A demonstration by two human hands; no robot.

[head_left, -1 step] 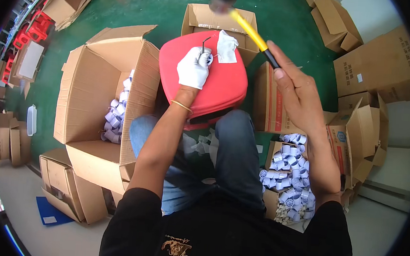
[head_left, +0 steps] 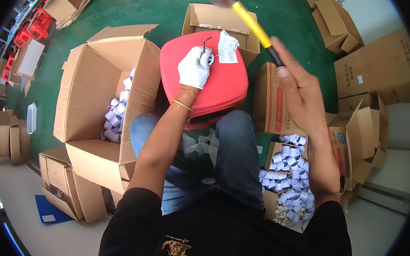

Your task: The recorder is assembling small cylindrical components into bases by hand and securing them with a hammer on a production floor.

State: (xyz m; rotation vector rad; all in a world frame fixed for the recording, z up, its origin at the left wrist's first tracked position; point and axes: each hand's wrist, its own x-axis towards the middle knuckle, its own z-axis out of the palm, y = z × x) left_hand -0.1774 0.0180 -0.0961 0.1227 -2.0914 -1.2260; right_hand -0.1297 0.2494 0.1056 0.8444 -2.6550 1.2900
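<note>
My left hand [head_left: 194, 68], in a white glove, is closed round a bent dark metal rod [head_left: 205, 44] that looks like a hex key. Its angled end points up. Partly hidden by the glove, a white round plastic fitting [head_left: 211, 60] lies beside the fingers on a red stool [head_left: 175, 50]. My bare right hand [head_left: 300, 89] grips the black end of a hammer [head_left: 251, 24] with a yellow handle. The hammer is raised up and right of the stool, its dark head blurred at the top edge. On the stool's far right corner lies a white glove [head_left: 227, 48].
Left of the stool, a big open cardboard box [head_left: 91, 94] holds white plastic fittings [head_left: 115, 114]. More fittings [head_left: 291, 174] fill a carton by my right leg. A closed carton [head_left: 274, 102] stands right of the stool; another open box [head_left: 217, 17] is behind it.
The raised hammer has shifted very slightly up and to the right with my right hand. My left hand keeps its place and hold on the stool.
</note>
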